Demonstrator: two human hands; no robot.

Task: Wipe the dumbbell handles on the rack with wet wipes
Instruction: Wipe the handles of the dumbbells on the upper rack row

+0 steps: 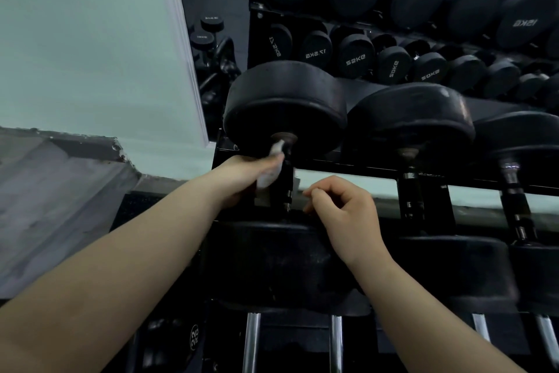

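- White wipe (270, 174) at frame centre, bunched round handle (288, 191) of leftmost dumbbell (284, 106) on rack (357, 164).
- Left hand (239, 176): clenched on wipe + handle together.
- Right hand (341, 209): just right of that handle, fingers loosely curled, nothing in it afaict.
- Wipe looks thin, soft, damp. Prob bunches/slips, so pin it w/ palm + fingers.
- Handle is a stiff bar. Take hold mid-bar, between the two heads.
- Dumbbell prob heavy. No need to lift, wipe in place.
- Next handle (410, 191) centre-right, neither hand on it.
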